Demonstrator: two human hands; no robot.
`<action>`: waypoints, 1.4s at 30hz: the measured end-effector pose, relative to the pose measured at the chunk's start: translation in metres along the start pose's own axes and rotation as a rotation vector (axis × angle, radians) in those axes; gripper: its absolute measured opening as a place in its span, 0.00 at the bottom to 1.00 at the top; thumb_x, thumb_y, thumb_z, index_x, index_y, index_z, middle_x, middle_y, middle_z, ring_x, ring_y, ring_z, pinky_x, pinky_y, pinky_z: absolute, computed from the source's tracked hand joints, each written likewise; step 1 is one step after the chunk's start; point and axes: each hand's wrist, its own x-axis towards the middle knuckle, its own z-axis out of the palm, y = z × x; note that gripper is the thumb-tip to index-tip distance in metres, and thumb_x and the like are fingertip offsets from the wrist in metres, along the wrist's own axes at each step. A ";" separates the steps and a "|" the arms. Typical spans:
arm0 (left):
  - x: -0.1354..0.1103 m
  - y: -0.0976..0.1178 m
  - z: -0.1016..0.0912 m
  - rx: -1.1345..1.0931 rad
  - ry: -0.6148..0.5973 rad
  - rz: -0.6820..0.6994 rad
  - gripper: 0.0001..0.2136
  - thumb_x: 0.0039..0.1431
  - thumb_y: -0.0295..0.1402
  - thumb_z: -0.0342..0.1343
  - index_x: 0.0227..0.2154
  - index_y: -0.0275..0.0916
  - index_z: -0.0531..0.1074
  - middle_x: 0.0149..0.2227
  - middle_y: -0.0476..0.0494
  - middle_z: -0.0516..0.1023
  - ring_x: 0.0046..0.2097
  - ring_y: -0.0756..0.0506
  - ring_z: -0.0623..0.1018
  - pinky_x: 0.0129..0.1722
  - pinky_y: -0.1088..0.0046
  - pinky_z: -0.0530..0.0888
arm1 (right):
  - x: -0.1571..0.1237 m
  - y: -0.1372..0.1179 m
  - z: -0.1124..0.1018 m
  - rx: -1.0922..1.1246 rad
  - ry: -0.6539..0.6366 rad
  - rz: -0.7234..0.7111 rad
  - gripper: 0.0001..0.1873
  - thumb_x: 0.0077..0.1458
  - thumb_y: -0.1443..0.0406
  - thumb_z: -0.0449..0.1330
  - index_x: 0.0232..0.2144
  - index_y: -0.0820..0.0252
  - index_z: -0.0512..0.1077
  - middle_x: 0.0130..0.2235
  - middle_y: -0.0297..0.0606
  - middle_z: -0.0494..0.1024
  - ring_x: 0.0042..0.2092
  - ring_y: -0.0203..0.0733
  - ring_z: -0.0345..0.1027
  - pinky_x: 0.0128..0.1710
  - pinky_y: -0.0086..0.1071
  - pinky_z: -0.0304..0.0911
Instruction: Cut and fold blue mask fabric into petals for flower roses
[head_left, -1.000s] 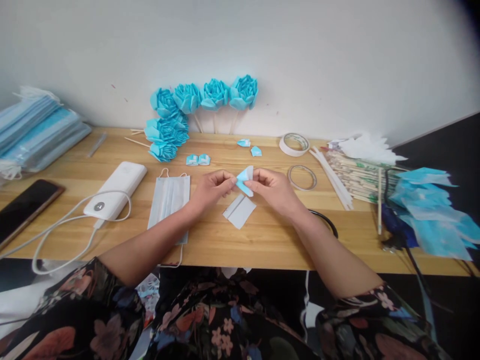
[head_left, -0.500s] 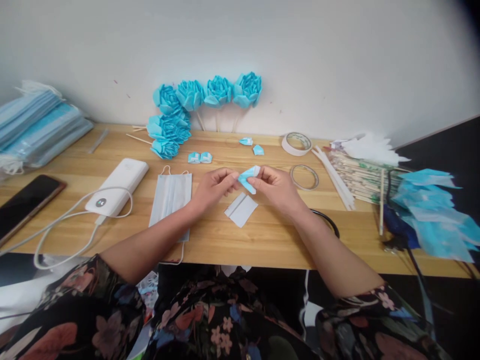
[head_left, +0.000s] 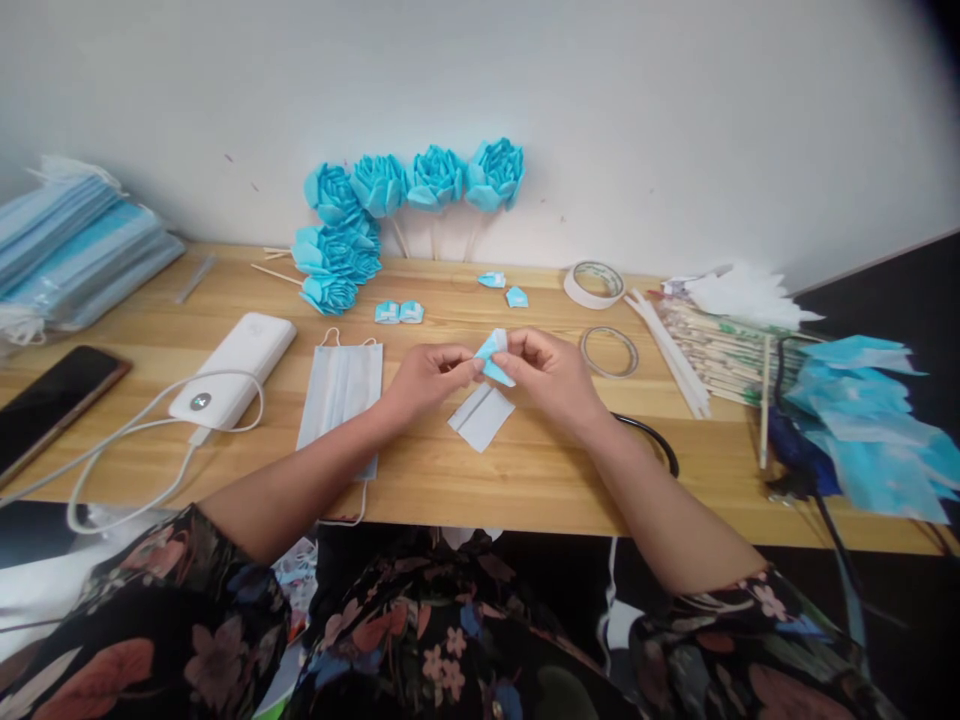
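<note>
Between my two hands is a small folded piece of blue and white mask fabric (head_left: 492, 350), held just above the table. My left hand (head_left: 431, 380) pinches its left corner, with thumb and fingers closed. My right hand (head_left: 551, 378) grips its right side, the thumb lying over the front. Below it on the wood lies a flat pale square of mask fabric (head_left: 481, 418). Beyond my hands are folded blue petals (head_left: 399, 312) in a pair, and two more small folded pieces, one a blue petal (head_left: 517, 297).
Blue fabric roses (head_left: 436, 180) on sticks stand by the wall. A face mask (head_left: 341, 385), white power bank (head_left: 234, 368), phone (head_left: 56, 410) and mask stack (head_left: 82, 250) lie left. Right are tape rolls (head_left: 594, 285), wooden sticks (head_left: 709, 355) and blue fabric sheets (head_left: 877, 430).
The folded piece has turned more upright between my fingers. My left fingertips have shifted slightly right and down along its edge. The things on the table stay where they were.
</note>
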 end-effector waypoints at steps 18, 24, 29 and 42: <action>0.000 0.000 0.002 -0.163 0.070 -0.072 0.14 0.54 0.45 0.63 0.27 0.37 0.79 0.27 0.47 0.78 0.28 0.52 0.70 0.30 0.75 0.69 | -0.001 0.000 0.000 -0.196 0.062 -0.211 0.06 0.55 0.63 0.64 0.37 0.53 0.72 0.45 0.37 0.79 0.47 0.46 0.72 0.52 0.44 0.65; -0.001 0.000 0.000 -0.217 0.022 -0.083 0.16 0.55 0.47 0.62 0.25 0.38 0.79 0.26 0.45 0.77 0.29 0.51 0.71 0.30 0.74 0.69 | 0.000 0.000 -0.004 -0.218 0.034 -0.277 0.02 0.57 0.65 0.64 0.33 0.50 0.76 0.42 0.35 0.81 0.49 0.47 0.72 0.53 0.45 0.64; -0.001 0.003 -0.002 -0.345 0.001 -0.155 0.14 0.54 0.45 0.64 0.26 0.37 0.80 0.27 0.44 0.78 0.28 0.51 0.71 0.30 0.73 0.68 | 0.000 0.002 -0.005 -0.218 -0.024 -0.293 0.03 0.57 0.64 0.64 0.33 0.49 0.78 0.44 0.34 0.81 0.48 0.46 0.73 0.52 0.45 0.64; -0.002 0.004 -0.001 -0.164 0.000 -0.093 0.15 0.56 0.44 0.61 0.23 0.38 0.79 0.25 0.45 0.78 0.28 0.51 0.71 0.30 0.73 0.68 | 0.000 -0.001 -0.004 -0.116 0.031 -0.095 0.06 0.55 0.60 0.64 0.30 0.55 0.74 0.34 0.34 0.81 0.38 0.42 0.73 0.43 0.38 0.66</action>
